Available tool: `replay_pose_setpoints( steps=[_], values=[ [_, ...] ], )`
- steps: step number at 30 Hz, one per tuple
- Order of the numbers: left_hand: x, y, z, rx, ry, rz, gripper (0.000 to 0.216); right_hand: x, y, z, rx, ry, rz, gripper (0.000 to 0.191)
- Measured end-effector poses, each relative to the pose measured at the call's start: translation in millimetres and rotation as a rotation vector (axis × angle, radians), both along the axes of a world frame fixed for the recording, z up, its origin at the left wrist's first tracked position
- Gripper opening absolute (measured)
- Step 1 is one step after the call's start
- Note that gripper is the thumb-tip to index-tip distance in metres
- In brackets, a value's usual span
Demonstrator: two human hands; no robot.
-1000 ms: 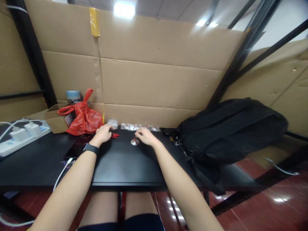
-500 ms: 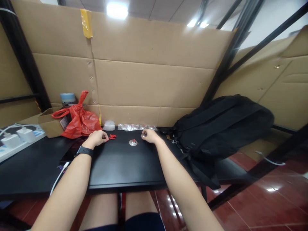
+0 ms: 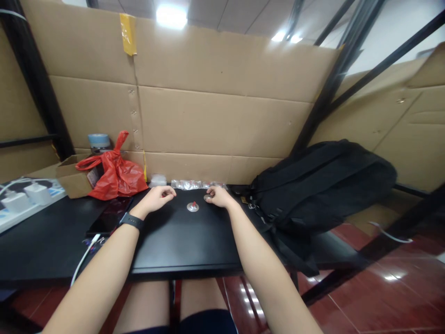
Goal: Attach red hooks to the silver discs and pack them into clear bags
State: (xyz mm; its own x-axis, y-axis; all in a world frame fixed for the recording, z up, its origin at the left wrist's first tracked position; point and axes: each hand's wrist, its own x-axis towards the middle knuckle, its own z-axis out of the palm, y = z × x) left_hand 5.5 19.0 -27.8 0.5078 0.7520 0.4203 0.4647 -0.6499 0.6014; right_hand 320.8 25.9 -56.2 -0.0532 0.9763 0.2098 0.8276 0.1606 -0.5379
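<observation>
Just right of the middle of the black table (image 3: 184,246), my right hand (image 3: 219,196) pinches a clear suction cup (image 3: 207,197) by its edge. Another clear suction cup (image 3: 193,207), with a red piece on top, lies on the table between my hands. My left hand (image 3: 156,200), a dark band on its wrist, hovers to the left with fingers curled and tips pointing right. A bit of red shows among those fingers; whether they grip it or it lies behind them is unclear. Most of the small red pieces there are hidden by this hand.
Small clear plastic packets (image 3: 191,184) line the table's back edge beside a translucent stack (image 3: 158,180). A red plastic bag (image 3: 118,176), a cardboard box (image 3: 73,178), a phone (image 3: 109,217) and a power strip (image 3: 48,202) occupy the left. A black backpack (image 3: 323,185) fills the right.
My left hand has moved right, over the spot where the red pieces lay in view. My right hand stays nearly in place with its suction cup.
</observation>
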Motion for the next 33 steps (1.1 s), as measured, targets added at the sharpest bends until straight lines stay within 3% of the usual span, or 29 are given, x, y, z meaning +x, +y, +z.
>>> replay_pose_setpoints(
  steps=[5,10,17,24,33],
  values=[
    [3.6,-2.7,-1.2,-0.063,0.001,-0.005,0.029,-1.9,-5.6,3.7,-0.018,0.022,-0.018,0.035],
    [13.2,-6.7,2.0,0.047,-0.085,-0.013,0.027,-10.1,-10.2,11.5,0.119,0.034,-0.004,0.032],
    [27.6,-8.7,-0.1,-0.059,-0.278,-0.049,0.035,-39.0,-14.0,16.2,0.184,0.334,0.183,0.036],
    [29.0,-8.0,-3.4,-0.006,-0.353,0.057,0.03,-69.5,-29.7,26.7,0.147,0.681,0.405,0.043],
    [29.7,-9.9,-1.1,0.073,-0.316,0.147,0.019,-90.5,-44.0,33.4,0.148,0.788,0.47,0.043]
  ],
)
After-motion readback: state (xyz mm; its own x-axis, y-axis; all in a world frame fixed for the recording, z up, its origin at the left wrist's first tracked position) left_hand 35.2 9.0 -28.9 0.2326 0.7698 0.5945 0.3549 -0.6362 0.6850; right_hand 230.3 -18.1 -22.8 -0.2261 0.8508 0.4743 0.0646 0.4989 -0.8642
